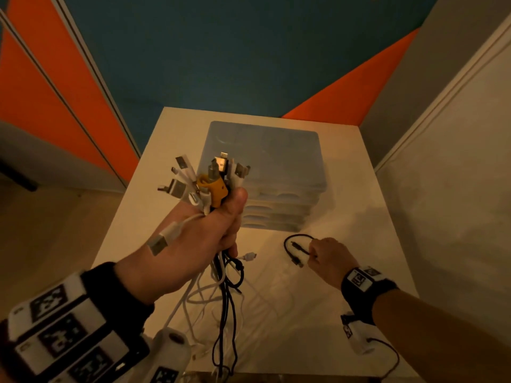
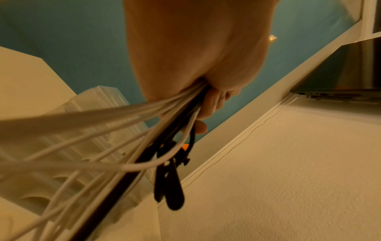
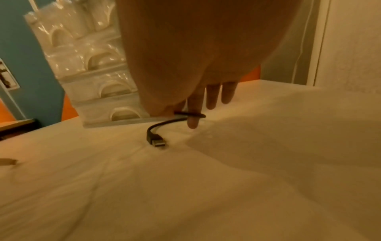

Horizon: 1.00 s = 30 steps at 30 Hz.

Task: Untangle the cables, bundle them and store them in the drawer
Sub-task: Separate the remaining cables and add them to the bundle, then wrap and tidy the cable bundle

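From the head view, your left hand [image 1: 193,244] grips the cable bundle [image 1: 204,183] above the counter [image 1: 359,299], before the clear drawer unit [image 1: 265,172]; left wrist view: cables trail downward; right wrist view: your right hand [image 3: 195,65] pinches a short black cable [image 3: 156,138] on the counter.

The tall clear plastic stack of drawers [image 1: 276,183] stands just past both hands and blocks the way forward. A fat bunch of white and black cables [image 1: 221,286] hangs down from the left hand [image 1: 193,239] and fills the room under it. A short black cable [image 1: 297,248] lies by the right hand [image 1: 327,254]. The white table top [image 1: 359,272] is bare to the right of the right hand and between the two hands. A pale wall [image 1: 456,189] closes off the far right.
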### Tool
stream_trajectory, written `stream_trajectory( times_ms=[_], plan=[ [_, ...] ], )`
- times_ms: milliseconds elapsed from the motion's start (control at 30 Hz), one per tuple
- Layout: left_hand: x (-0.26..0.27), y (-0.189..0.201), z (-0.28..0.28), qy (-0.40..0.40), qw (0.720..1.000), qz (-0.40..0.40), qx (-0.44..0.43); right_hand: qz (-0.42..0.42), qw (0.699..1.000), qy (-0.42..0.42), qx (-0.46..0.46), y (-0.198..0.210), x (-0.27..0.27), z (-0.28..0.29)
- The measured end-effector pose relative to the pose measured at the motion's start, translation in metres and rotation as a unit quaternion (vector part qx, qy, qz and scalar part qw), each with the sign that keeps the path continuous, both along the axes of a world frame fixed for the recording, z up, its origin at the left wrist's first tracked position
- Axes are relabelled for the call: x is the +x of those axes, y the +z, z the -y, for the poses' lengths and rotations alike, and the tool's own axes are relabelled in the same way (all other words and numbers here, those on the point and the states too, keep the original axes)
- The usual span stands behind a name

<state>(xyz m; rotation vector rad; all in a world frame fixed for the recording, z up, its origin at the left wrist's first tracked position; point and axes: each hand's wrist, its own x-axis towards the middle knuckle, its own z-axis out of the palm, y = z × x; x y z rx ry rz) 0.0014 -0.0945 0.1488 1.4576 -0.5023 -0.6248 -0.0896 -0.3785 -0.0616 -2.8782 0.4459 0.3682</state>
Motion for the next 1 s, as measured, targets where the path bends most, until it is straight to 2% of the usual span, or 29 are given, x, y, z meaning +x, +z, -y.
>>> stream_trajectory(
  times_ms=[200,300,400,533,667,767,1000],
  plan=[
    [0.000,-0.001,0.001,0.020,0.997,0.049,0.050,0.157,0.972,-0.018,0.174,0.057,-0.011,-0.003],
    [-0.001,0.000,0.005,0.020,0.995,0.079,0.064,0.261,0.935,-0.031,0.240,0.097,-0.004,-0.021],
    [-0.003,0.002,0.011,0.044,0.994,0.076,0.065,0.326,0.884,-0.014,0.335,0.134,0.007,-0.048],
    [-0.008,0.002,0.009,0.067,0.991,0.092,0.068,0.369,0.814,0.010,0.449,0.172,0.018,-0.083],
    [-0.011,0.012,0.007,0.057,0.994,0.086,0.024,0.330,0.764,0.019,0.555,0.191,0.023,-0.108],
    [-0.011,0.012,0.006,0.036,0.994,0.099,-0.015,0.293,0.761,0.033,0.579,0.191,0.029,-0.120],
    [-0.006,0.005,0.001,0.100,0.987,0.097,-0.079,0.251,0.783,0.042,0.568,0.188,0.035,-0.138]
  ],
)
